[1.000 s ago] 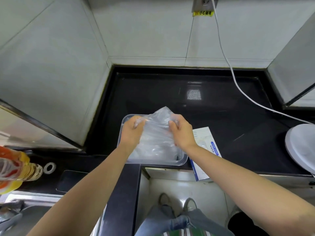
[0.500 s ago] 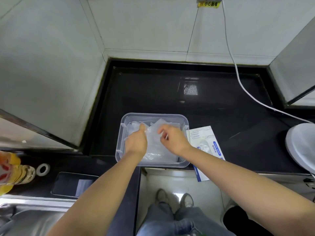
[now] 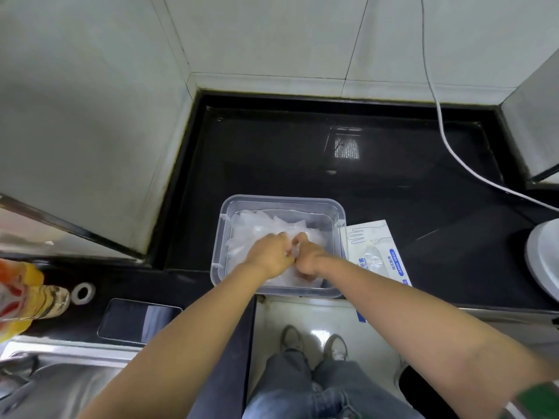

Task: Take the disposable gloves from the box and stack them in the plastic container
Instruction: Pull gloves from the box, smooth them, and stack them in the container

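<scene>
Hands down in the container (image 3: 218, 261) right now: left hand (image 3: 269, 257) and right hand (image 3: 310, 260) side by side, knuckles up, fingers curled into the gloves (image 3: 257, 223), and a fold of clear film pinched where the two thumbs meet. That container sits at the front edge of the black counter (image 3: 302, 158), and a pale, crumpled layer of gloves covers its floor, reaching toward the far wall but lying well below the rim. A fair share of the stacking looks done, I'd say. Over to the right, the box (image 3: 381, 237) lies flat just beside the container, with a clear glove poking from its opening, so it isn't empty; how many remain inside cannot be told. This reads as the settling step, flattening the top glove onto the pile. What's left, by my reckoning: let go, reach to the box, pull more.
</scene>
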### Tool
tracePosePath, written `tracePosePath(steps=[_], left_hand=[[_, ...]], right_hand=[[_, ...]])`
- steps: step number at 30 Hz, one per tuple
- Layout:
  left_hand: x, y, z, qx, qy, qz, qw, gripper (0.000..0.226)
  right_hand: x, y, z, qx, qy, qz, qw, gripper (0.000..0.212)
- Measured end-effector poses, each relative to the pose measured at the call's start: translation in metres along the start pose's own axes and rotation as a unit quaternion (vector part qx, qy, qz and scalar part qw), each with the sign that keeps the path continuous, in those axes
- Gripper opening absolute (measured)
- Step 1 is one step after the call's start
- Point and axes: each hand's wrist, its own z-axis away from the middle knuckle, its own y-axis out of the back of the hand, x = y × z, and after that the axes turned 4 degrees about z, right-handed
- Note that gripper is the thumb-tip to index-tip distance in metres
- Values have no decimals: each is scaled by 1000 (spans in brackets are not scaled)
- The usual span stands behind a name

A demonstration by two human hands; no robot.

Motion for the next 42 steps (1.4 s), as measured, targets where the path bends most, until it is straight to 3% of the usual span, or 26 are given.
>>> tracePosePath(steps=[1, 3, 7, 10, 12, 15, 18, 22, 25, 27, 30, 35, 39, 42], left_hand=[[-8, -4, -2, -48, 67, 26, 996, 40], [-25, -10, -4, -70, 134, 27, 988, 63], [-37, -13, -7, -109, 165, -1, 980, 88], [-34, -10, -7, -107, 167, 29, 980, 77], [-31, -5, -5, -88, 165, 27, 982, 69], [-13, 5, 2, 25, 147, 4, 989, 50], [16, 14, 8, 127, 117, 2, 985, 30], [55, 18, 15, 184, 79, 25, 979, 27], [88, 12, 18, 191, 23, 41, 981, 20], [109, 3, 21, 182, -27, 80, 980, 22], [139, -17, 24, 116, -71, 184, 973, 10], [166, -61, 27, -77, -5, 187, 979, 42], [156, -85, 27, -86, 40, 171, 981, 56], [149, -91, 24, -69, 40, 173, 982, 64]], right_hand=[[1, 1, 1, -7, -11, -12, 1000, 63], [2, 2, 4, -23, -34, -31, 999, 79], [1, 2, 7, -43, -45, -43, 997, 87], [-1, 5, 8, -56, -37, -42, 997, 82], [-3, 16, 9, -24, 12, -28, 999, 60], [0, 44, 23, 105, 146, -134, 974, 22], [23, 77, 45, 244, 214, -219, 920, 18], [83, 86, 49, 317, 133, -116, 932, 17], [123, 68, 55, 233, 34, 14, 972, 16], [138, 51, 58, 208, 14, 103, 973, 32], [145, 33, 59, 262, 22, 154, 952, 24], [155, 28, 61, 286, -6, 122, 950, 17], [159, 26, 54, 286, 5, 65, 956, 16], [165, 31, 52, 258, 32, -81, 962, 16]])
